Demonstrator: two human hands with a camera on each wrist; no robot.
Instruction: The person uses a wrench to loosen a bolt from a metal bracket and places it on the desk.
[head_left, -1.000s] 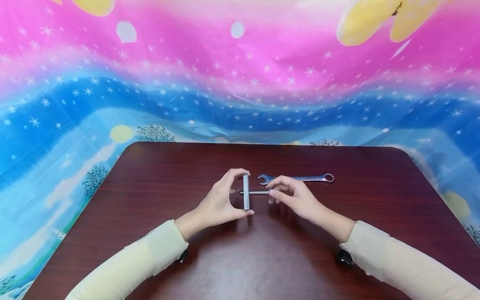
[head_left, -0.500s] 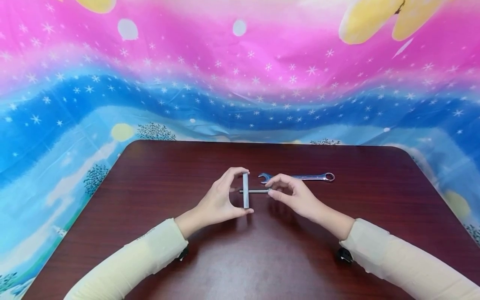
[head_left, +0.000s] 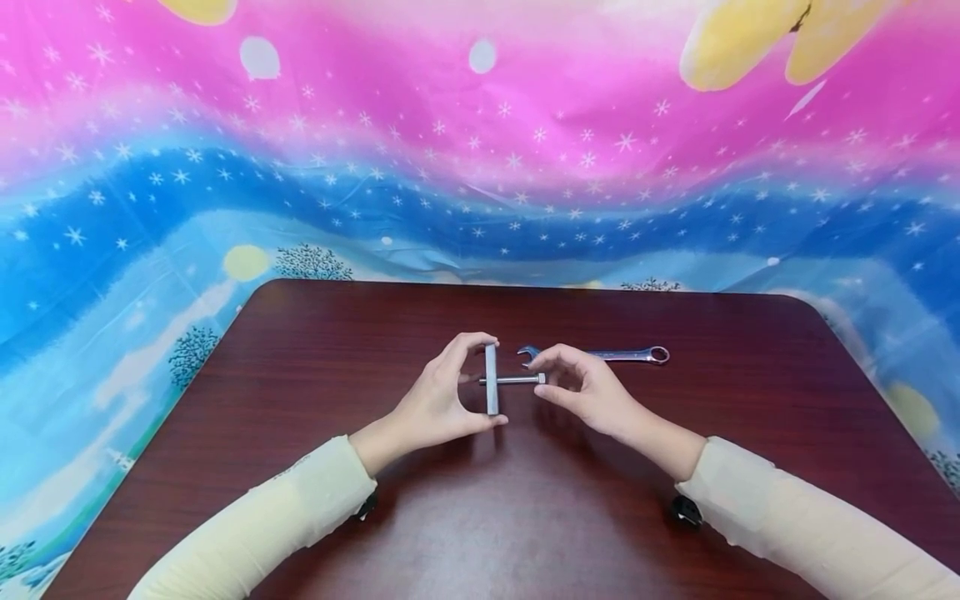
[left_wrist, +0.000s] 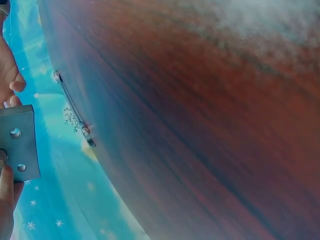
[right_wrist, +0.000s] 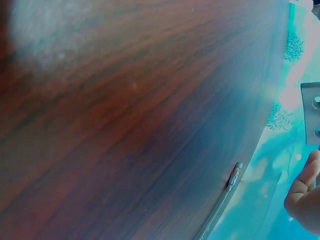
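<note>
In the head view my left hand (head_left: pixel 438 396) holds a flat grey metal plate (head_left: pixel 491 380) on edge, thumb at its near end and fingertips at its far end. Two round holes show in the plate (left_wrist: pixel 22 142) in the left wrist view. A long hex-head bolt (head_left: pixel 517 380) runs through it, its head facing right and a short end out on the left. Around the bolt head, my right hand (head_left: pixel 588 390) has loosely bent fingers, with a gap between index fingertip and thumb. The head shows between them; whether the thumb touches it I cannot tell.
A combination wrench (head_left: pixel 633 356) lies on the dark wood table (head_left: pixel 480 517) behind my right hand, partly hidden by it. A patterned pink and blue cloth (head_left: pixel 420 167) hangs behind the table's far edge.
The right fingers, which covered the bolt head a second ago, have come apart so that the head shows. The left hand and plate stay nearly still.
</note>
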